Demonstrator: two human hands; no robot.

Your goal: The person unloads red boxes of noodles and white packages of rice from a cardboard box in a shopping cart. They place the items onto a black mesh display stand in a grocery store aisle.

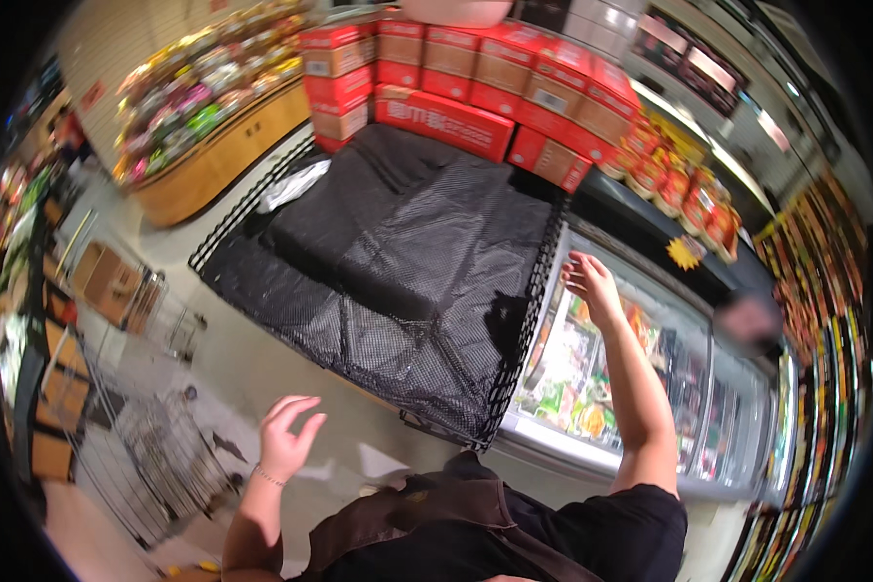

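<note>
Before me lies a low display stand covered with black mesh cloth [407, 240], with a raised part under the cloth and lattice edging at its sides. A crumpled white plastic bag or sheet [295, 185] rests at its far left. My left hand [289, 433], a bracelet at its wrist, hovers above the floor left of the stand's near edge, thumb and fingers apart, holding nothing. My right hand [588, 280] is raised over the near side of a glass-topped freezer [669, 378], right of the stand, its fingers slightly bent and nothing visible in them.
Red and brown cartons [444, 124] are stacked behind the stand. Red packaged goods [676, 189] line a black ledge above the freezer. Shopping carts [153, 436] stand at left, one holding a cardboard box [105, 280]. A wooden-fronted display [218, 160] is at the back left. A person's blurred head [748, 320] shows at right.
</note>
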